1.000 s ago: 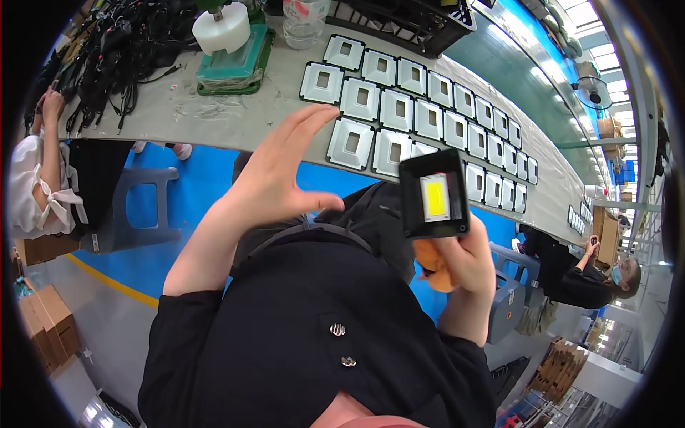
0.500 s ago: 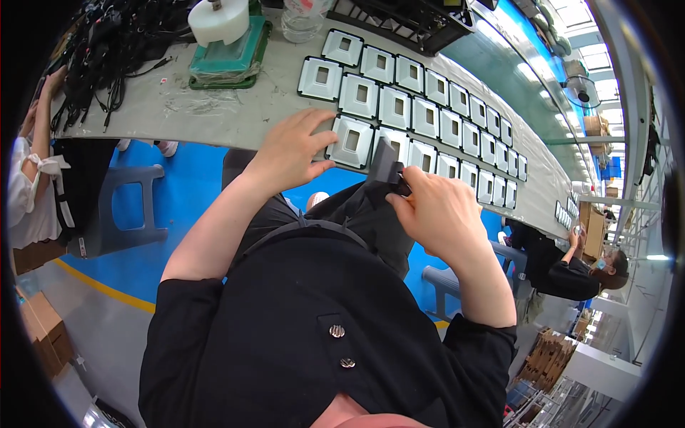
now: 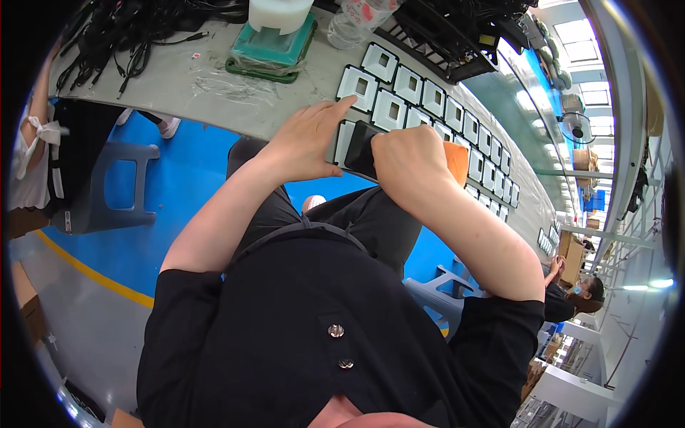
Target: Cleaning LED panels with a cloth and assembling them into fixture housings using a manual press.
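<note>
Your right hand (image 3: 410, 153) is curled into a closed grip around a flat black device (image 3: 362, 150), holding it at the near edge of the bench (image 3: 143, 78), over the rows of white square frames (image 3: 407, 85). An orange cloth (image 3: 457, 160) shows behind your knuckles. Your left hand (image 3: 307, 139) lies open, thumb against the device's left edge, index finger stretched onto a frame. Both forearms reach forward from your black sleeves.

Left of the white frames (image 3: 421, 96) the bench (image 3: 143, 82) lies bare up to the green tray (image 3: 267, 53); cables (image 3: 135, 32) crowd beyond.
</note>
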`<state>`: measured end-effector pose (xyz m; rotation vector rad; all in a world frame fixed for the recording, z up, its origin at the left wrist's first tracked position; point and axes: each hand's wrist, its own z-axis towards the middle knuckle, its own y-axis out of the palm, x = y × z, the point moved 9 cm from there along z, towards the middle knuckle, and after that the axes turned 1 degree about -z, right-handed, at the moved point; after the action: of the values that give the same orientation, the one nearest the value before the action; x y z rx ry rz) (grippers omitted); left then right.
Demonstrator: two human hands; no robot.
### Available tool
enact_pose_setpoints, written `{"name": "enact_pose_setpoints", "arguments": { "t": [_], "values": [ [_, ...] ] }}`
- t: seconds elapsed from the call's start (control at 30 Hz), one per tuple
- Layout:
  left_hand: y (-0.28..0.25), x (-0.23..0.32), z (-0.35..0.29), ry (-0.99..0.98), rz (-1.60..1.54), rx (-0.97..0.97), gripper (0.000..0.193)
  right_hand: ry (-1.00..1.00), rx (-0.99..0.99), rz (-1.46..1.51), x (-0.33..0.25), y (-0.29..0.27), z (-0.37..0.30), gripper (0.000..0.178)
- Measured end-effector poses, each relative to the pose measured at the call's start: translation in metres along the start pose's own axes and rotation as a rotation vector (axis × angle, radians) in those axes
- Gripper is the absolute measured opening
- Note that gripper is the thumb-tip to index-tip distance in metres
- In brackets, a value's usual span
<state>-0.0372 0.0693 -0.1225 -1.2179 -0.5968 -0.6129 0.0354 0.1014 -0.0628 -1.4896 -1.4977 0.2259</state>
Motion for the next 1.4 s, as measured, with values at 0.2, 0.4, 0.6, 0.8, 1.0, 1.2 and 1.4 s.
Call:
{"name": "enact_pose_setpoints", "arguments": {
  "t": [0.2,0.4,0.6,0.8,1.0,1.2,1.4],
  "values": [
    [-0.002,-0.002,-0.002,0.022,-0.083,0.025,0.115,-0.048,-0.016,-0.050,-0.016,0.002,0.014,0.006],
    [0.000,-0.007,-0.004,0.027,-0.039,0.014,0.110,-0.051,-0.009,-0.077,-0.020,0.005,0.018,0.006],
    [-0.001,0.008,-0.002,0.208,0.029,0.116,0.078,-0.094,0.120,-0.096,-0.028,-0.004,0.016,0.007],
    [0.004,0.009,0.005,0.193,-0.003,0.101,0.065,-0.080,0.150,-0.003,-0.028,-0.004,0.018,0.001],
    [-0.027,0.003,-0.002,0.147,-0.068,0.109,0.065,0.033,0.039,0.209,-0.022,-0.020,-0.002,0.009],
    [-0.129,-0.025,-0.021,-0.083,-0.184,0.145,0.087,-0.053,0.342,0.887,0.014,-0.064,0.002,0.034],
    [-0.150,-0.083,-0.008,-0.292,-0.088,0.165,0.099,-0.144,0.324,1.550,-0.010,-0.040,0.098,0.056]
  ]
}}
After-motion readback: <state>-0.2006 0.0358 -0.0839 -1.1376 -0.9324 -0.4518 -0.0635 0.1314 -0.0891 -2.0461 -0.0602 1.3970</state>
